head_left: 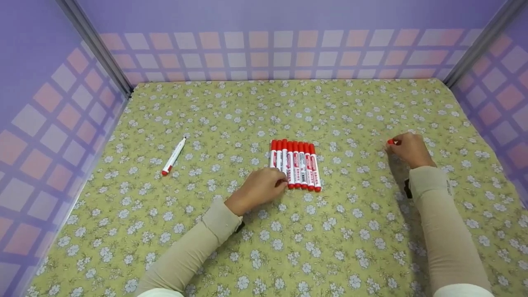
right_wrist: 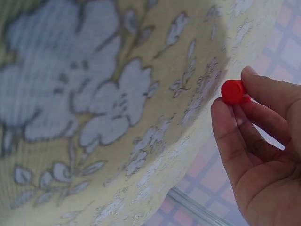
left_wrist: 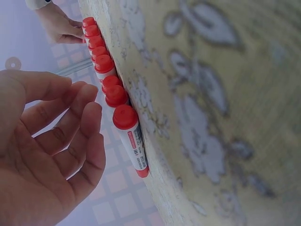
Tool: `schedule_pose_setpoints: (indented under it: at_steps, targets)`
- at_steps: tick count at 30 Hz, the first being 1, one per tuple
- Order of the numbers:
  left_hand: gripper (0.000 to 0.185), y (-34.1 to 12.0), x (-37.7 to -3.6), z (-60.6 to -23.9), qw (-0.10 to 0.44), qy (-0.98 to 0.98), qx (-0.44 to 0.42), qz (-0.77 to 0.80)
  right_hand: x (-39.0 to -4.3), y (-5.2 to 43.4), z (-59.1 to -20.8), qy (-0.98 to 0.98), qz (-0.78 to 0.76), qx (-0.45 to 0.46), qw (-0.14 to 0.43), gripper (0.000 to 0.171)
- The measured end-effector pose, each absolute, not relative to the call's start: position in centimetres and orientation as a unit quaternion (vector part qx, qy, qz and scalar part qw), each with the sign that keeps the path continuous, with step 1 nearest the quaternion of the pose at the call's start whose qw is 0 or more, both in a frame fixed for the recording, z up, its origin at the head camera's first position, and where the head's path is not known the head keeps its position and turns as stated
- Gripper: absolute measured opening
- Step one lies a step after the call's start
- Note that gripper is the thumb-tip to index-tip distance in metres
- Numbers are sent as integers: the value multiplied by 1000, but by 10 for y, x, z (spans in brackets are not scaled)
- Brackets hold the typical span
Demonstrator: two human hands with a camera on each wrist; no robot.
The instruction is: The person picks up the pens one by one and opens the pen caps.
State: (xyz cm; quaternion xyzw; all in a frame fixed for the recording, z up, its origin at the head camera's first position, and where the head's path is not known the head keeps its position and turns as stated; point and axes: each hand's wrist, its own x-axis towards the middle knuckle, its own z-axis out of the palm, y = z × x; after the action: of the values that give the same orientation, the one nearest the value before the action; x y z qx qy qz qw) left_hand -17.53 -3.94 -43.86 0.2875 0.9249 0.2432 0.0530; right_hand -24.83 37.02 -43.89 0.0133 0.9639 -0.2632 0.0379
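A row of several white markers with red caps lies side by side on the cloth. My left hand is at the row's near left end, its fingers loosely bent with nothing between them. In the left wrist view, the fingertips hover beside the nearest marker ends. Off to the right, my right hand pinches a small red marker cap between thumb and fingers, just over the cloth. On the left lies a single uncapped marker, its dark tip pointing away.
A yellow-green flowered cloth covers the table. Purple walls with pink and white squares enclose it at the back and on both sides, with grey posts at the back corners.
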Motion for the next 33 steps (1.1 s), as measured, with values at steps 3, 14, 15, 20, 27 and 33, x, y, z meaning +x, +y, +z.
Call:
schedule_pose_setpoints:
  at_steps: [3,14,15,20,27,33]
  targets:
    - [18,-40,-175,-438,61,925,283,245,-248,371,-443,964,-260,18,42,34]
    - [18,-40,-175,-440,72,930,272,238,-247,374,-443,961,-270,9,67,41]
    - [18,-40,-175,-440,73,930,271,237,-247,374,-443,960,-270,8,68,42]
    - [18,-40,-175,-442,70,929,273,239,-244,374,-443,960,-272,14,71,47]
    - [17,-41,-174,-441,80,929,265,246,-242,373,-441,959,-277,21,62,58]
    - [17,-43,-177,-435,84,929,254,257,-242,370,-436,955,-287,31,66,57]
